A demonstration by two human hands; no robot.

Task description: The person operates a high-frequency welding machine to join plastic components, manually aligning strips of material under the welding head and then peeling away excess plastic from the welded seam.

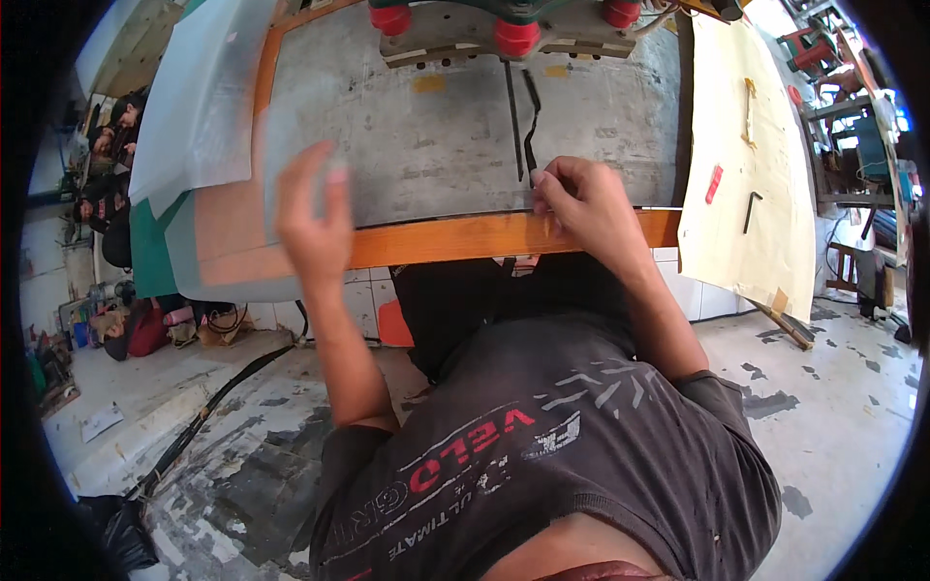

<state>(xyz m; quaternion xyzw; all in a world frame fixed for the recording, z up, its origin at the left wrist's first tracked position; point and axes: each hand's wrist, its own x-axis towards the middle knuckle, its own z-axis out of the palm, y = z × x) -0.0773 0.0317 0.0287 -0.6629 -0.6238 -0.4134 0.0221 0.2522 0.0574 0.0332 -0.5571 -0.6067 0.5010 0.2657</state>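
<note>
A person in a dark printed T-shirt leans over a grey-topped table (436, 145) edged with an orange wooden rail (455, 239), seen from a head-worn camera looking down. The right hand (581, 198) is closed, fingertips pinched on the lower end of a thin black strip (531, 121) that runs up the grey surface in a slight kink. A second, straighter black strip (511, 116) lies just beside it to the left. The left hand (312, 218) hovers above the table's near edge, fingers loosely spread and gripping nothing; it is blurred, so whether it touches the surface cannot be told. At the top edge, a grey machine base with red cylindrical feet (513, 31) is cut off by the frame. A pale translucent sheet (199, 107) covers the table's left corner. To the right, a cream paper sheet (751, 194) carries a small red piece (714, 182) and a black hex key (752, 208). Other people at far left are largely lost in the dark rim of the lens.
</note>
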